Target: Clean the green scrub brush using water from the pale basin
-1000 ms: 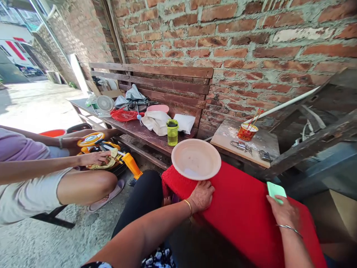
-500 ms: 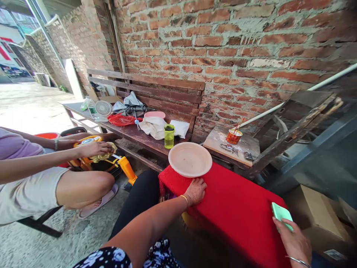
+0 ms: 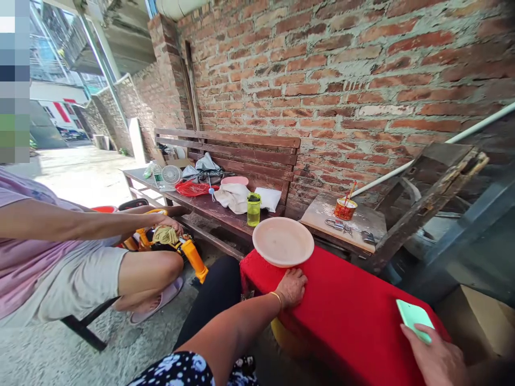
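My left hand (image 3: 292, 287), with a gold bangle at the wrist, rests on the red cloth (image 3: 341, 316) over the table. Its fingers are loosely bent and a little apart, holding nothing, just in front of a pale pink plastic basin (image 3: 283, 242). The basin stands on the far left end of the table and looks shallow. At the table's right edge, my right hand (image 3: 436, 351) grips a mint-green phone (image 3: 415, 318), thumb across its near corner, back facing up. Fingers under the phone are hidden.
A seated person (image 3: 80, 246) on my left handles yellow cord beside an orange-yellow tool (image 3: 195, 260). A wooden bench (image 3: 193, 206) holds a green bottle (image 3: 253, 209), white cloth and a fan (image 3: 171, 175). Behind the table, a board (image 3: 317, 209) carries a red tub (image 3: 344, 209) and padlocks.
My view has turned left and up, so things sit further right and lower. The phone shows more of its back. The other person leans differently over the cord. My left hand stays by the basin.
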A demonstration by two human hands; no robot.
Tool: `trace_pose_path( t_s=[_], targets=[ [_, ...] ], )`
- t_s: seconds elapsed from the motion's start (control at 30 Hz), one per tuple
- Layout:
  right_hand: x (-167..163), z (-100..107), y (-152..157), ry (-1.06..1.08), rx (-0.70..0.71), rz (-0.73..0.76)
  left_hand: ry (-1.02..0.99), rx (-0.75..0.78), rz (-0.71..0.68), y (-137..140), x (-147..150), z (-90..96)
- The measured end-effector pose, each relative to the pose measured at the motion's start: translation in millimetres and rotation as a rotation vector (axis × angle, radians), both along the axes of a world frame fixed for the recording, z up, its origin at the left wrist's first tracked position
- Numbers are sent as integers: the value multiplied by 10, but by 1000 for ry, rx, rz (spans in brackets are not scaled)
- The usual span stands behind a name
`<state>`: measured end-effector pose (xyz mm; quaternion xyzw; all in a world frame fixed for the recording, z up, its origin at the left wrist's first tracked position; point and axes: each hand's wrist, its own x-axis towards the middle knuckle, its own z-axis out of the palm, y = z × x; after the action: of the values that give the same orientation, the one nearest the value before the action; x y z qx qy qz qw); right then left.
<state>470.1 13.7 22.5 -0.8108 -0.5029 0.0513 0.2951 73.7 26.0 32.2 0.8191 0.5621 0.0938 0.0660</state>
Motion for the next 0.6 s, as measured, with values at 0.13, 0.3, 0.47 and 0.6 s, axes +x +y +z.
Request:
trace_pose_path(
  t_s=[0.13,0.3,0.47,0.6],
  targets=[
    [-1059,129,-21,107,82,335,-8,16,-1,5,3,-12],
    [-1902,19,-4,64,106,622,-21,45,-15,26,-2,-73],
    [-1417,-82,112,27,35,480,-15,44,-27,28,-5,-73],
    [-863,-33,118,31,-16,218,-4,34,-27,2,-2,-7]
  ],
)
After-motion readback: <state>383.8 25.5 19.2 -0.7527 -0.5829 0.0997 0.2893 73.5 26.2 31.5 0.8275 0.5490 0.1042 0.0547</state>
